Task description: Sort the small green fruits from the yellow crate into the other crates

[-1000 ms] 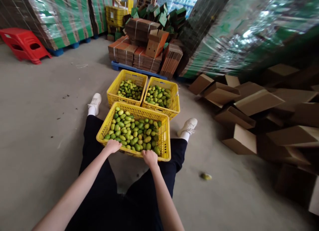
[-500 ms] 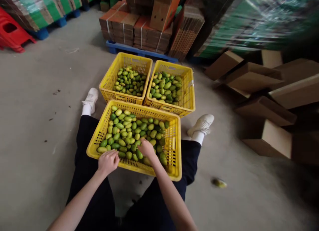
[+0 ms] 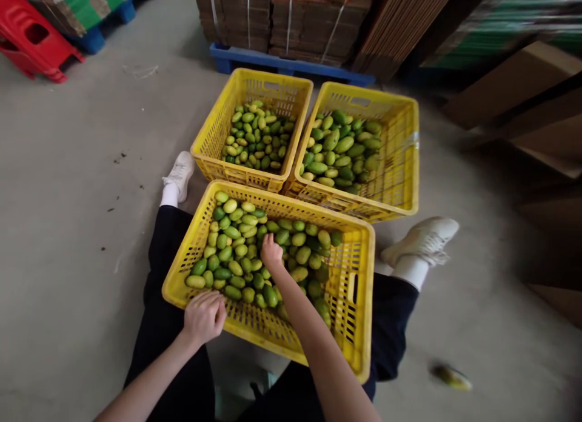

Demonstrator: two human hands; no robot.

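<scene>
A yellow plastic crate (image 3: 359, 301) stands between my legs. Oval green and yellow fruit (image 3: 236, 267), much like small mangoes, covers most of its bottom. My left hand (image 3: 204, 316) is at the near-left rim, its fingers curled over the edge. Inside the crate, my right hand (image 3: 271, 252) reaches down among the fruit near the middle, fingers bent together; whatever is in them is hidden. Beyond stand two more yellow crates, a left one (image 3: 207, 146) with smaller fruit (image 3: 259, 137) and a right one (image 3: 407, 173) with larger green fruit (image 3: 343, 144).
Flattened cartons (image 3: 313, 22) are stacked on a blue pallet (image 3: 273, 61) behind the crates. Cardboard boxes (image 3: 513, 82) lie at the right. One fruit (image 3: 452, 377) is on the floor at lower right. A red plastic stool (image 3: 39, 37) stands at upper left.
The view has come closer and tilted down, so the crates look larger. My right hand has shifted farther into the fruit, away from me. My left hand stays at the near rim.
</scene>
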